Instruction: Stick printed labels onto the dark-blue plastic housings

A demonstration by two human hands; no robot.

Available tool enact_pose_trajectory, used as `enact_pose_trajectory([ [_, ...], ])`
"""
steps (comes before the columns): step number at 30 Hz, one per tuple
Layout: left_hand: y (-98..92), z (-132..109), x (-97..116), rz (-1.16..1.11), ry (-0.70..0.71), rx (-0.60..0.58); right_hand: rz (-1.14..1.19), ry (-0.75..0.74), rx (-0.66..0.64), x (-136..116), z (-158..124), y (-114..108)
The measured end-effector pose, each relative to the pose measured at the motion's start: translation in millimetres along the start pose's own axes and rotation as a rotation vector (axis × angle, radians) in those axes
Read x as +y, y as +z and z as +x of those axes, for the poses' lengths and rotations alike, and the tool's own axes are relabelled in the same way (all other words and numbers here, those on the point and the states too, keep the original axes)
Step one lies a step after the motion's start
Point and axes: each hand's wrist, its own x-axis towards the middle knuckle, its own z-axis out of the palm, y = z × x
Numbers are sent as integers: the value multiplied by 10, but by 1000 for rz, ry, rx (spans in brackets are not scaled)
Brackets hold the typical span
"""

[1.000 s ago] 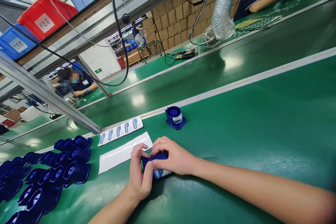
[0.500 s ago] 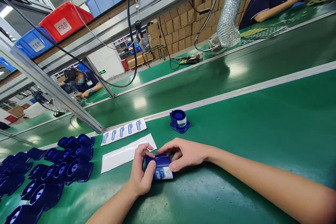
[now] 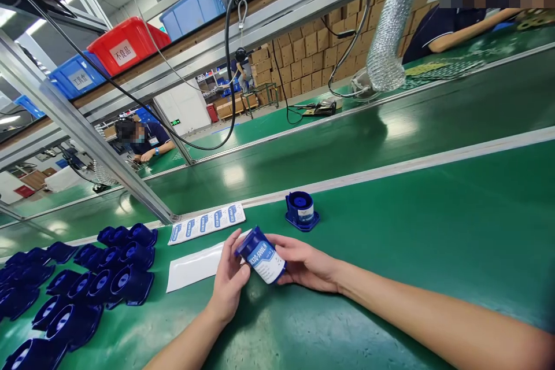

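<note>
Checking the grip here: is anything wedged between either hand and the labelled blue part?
Nothing visible. The left hand and right hand both grip the blue part directly with bare fingers.

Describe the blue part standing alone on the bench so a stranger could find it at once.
On the green bench, find the pale strip along its far edge. Just this side of it, right of the label sheet, stands a blue cup-shaped part. Unlike the heap of blue parts at left, it stands alone, untouched, and bears a white label.
</note>
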Motion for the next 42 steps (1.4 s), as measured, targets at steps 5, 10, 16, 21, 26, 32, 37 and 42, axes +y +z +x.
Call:
enact_pose_trajectory([
  [5, -79, -20, -42, 103, -4, -21, -15, 6, -34, 31, 1, 12],
  [10, -79, -46, -39, 212, 35, 69, -119, -41, -15, 124, 21, 58],
  [16, 28, -24, 45, 93, -7, 126, -206, -156, 62, 226, 38, 114],
  [21, 33, -33, 65, 101, 58, 37, -256, -153, 18, 208, 49, 108],
  [26, 90, -59, 68, 130, 35, 77, -346, -161, 14, 208, 33, 148],
  [32, 141, -55, 157, 170, -40, 77, -394, -175, 47, 205, 23, 191],
  [37, 117, -96, 173, 196, -68, -19, -440, -176, 72, 209, -2, 176],
  [42, 40, -152, 78, 340, -19, -47, -475, -162, 90, 185, -16, 174],
])
